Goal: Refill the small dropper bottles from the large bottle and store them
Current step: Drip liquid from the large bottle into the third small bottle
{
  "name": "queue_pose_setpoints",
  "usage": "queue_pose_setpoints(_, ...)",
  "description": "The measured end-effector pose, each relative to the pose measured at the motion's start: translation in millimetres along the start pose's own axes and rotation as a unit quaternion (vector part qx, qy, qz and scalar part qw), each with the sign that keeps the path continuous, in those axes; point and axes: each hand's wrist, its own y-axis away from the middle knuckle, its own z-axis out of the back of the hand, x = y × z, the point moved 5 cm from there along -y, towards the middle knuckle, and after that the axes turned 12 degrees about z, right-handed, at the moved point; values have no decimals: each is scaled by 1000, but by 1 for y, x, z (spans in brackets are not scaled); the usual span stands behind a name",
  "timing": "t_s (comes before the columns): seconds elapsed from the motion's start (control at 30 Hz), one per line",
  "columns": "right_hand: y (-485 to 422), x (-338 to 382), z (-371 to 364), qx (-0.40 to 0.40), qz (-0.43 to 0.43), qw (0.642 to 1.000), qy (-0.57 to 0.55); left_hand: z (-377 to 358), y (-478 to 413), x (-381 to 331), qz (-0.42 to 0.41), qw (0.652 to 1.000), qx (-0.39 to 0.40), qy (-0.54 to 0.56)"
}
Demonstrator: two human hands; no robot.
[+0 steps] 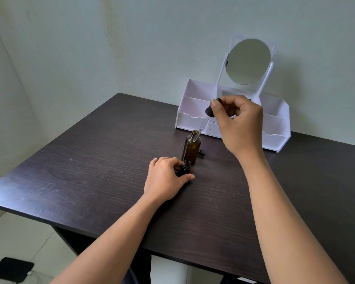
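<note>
Dark wood-grain table (90, 160) is carrying everything. Just in front of the large bottle (192, 149), the left hand (164, 179) is curling its fingers (173, 160) and thumb round the small dropper bottle (186, 165), which is standing uncapped. Above the large bottle, the right hand (237, 124) is pinching the dropper (209, 110) by its black bulb. Its glass tip is hanging at the neck, inside or outside I cannot tell. Squeezing early or carrying it tilted is risking drips, and a knock is risking a toppled bottle. Behind the large bottle, the white organiser (275, 138) is waiting.

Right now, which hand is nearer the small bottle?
Left. The left hand grips the small bottle; the right hand is higher and farther back, holding a dropper at the large bottle.
</note>
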Motion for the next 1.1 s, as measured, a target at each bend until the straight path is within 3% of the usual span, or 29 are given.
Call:
queue_pose_setpoints(0.17, 26, -1, -10, 42, -17, 999, 7, 0, 0, 1, 0, 1000, 3, -1)
queue_pose_setpoints(1.1, 45, -10, -25, 76, -11, 996, 50, -2, -1, 3, -8, 1000, -2, -5)
